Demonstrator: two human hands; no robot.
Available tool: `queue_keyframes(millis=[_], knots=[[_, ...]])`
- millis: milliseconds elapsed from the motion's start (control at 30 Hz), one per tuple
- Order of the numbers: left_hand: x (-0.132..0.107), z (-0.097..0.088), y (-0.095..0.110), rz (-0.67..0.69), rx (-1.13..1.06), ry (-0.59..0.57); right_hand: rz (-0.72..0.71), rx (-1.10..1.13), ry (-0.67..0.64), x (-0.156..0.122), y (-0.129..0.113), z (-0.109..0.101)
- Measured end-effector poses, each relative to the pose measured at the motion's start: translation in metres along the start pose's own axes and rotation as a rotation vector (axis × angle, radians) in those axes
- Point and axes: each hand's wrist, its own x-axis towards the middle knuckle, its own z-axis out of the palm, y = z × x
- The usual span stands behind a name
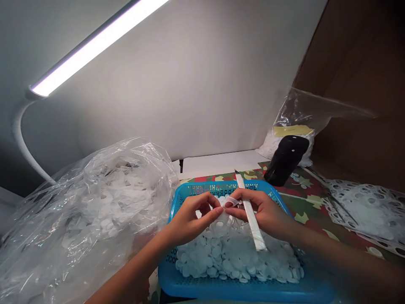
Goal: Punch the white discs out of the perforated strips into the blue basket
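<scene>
Both hands meet over a blue plastic basket (177, 280) heaped with small white translucent discs (234, 259). My left hand (193, 217) pinches a small clear piece (230, 203) between thumb and fingertips. My right hand (261, 211) pinches the same piece from the other side and also holds a thin white-handled blade tool (251, 215), its tip pointing away from me. The fingers of both hands are closed.
A large crumpled clear plastic bag (95, 202) of white parts lies left of the basket. At the back right lies a black object (286, 158) in front of another bag of parts (295, 122). Punched-out white sheets (363, 207) lie at the right. A lamp bar (95, 44) hangs overhead.
</scene>
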Motion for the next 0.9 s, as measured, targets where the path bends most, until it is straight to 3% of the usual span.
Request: queue_keyframes(millis=[900], knots=[[0.0004,0.0005,-0.0017,0.008,-0.048,-0.026,-0.015,-0.06,-0.101,-0.0017,-0.0064,0.0]])
